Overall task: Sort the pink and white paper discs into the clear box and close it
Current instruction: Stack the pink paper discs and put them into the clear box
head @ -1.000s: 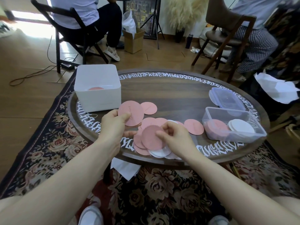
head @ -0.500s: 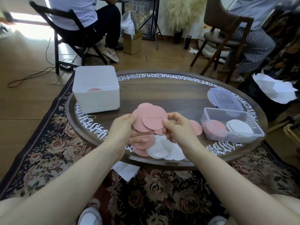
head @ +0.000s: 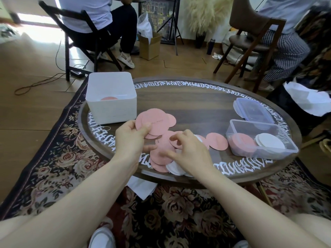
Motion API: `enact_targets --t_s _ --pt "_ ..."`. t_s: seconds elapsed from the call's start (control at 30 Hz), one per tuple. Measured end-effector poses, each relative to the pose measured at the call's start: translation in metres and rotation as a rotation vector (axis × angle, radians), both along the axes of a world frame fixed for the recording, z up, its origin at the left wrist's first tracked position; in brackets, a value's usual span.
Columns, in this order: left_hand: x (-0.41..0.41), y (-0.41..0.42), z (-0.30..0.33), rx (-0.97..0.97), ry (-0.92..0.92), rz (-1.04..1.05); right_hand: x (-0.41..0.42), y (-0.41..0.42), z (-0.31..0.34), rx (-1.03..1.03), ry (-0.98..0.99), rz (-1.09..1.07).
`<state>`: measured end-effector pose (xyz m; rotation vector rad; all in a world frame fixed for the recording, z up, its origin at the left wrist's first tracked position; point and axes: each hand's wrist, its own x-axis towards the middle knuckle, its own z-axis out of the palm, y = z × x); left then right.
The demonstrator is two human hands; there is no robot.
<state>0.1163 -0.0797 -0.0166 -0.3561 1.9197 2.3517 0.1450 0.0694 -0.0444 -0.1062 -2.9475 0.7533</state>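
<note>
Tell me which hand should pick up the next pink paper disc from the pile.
Right. The right hand is free and its fingers rest on the pile of pink paper discs; the left hand already grips a fan of pink discs.

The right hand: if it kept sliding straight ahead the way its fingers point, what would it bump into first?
The right hand points away and slightly left over the loose pile of discs. Going on, it would probably first meet the pink discs fanned in the left hand. Depth is hard to judge from one view.
</note>
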Motion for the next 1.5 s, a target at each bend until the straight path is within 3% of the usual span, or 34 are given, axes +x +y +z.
enact_targets --t_s 0.1,0.23,0.37,0.53,0.7,0.87,1.0,1.07,1.17,1.2,1.5 --pt "-0.001 -0.001 0.0 0.002 0.0 -0.008 0.004 -0.007 0.001 0.065 -0.101 0.022" --pt "-0.001 -0.001 0.0 -0.016 -0.005 -0.014 0.005 -0.005 0.001 -0.075 -0.112 0.006" --pt "-0.001 0.0 0.001 -0.016 -0.001 0.006 0.0 0.001 -0.006 -0.366 -0.035 -0.026" --pt "-0.004 -0.001 0.0 -0.203 0.079 0.063 -0.003 0.024 0.014 -0.84 -0.011 -0.128" --pt "0.0 0.007 -0.004 -0.226 0.053 -0.15 0.005 0.047 0.025 -1.138 -0.071 -0.096" --pt "0.009 0.02 -0.008 -0.185 0.097 -0.432 0.018 0.054 0.023 -1.103 -0.137 -0.046" --pt "0.014 0.026 -0.006 -0.169 0.132 -0.521 0.026 0.06 0.02 -0.988 -0.135 0.008" --pt "0.015 0.025 -0.01 -0.32 0.248 -0.543 0.029 0.063 0.018 -0.868 -0.124 0.005" --pt "0.017 0.024 -0.017 -0.86 0.509 -0.559 0.033 0.064 0.013 -0.721 -0.072 0.027" --pt "0.018 0.023 -0.018 -0.935 0.542 -0.555 0.035 0.064 0.011 -0.691 -0.05 0.041" --pt "0.022 0.027 -0.023 -0.942 0.636 -0.661 0.044 0.065 0.008 -0.576 0.042 0.135"
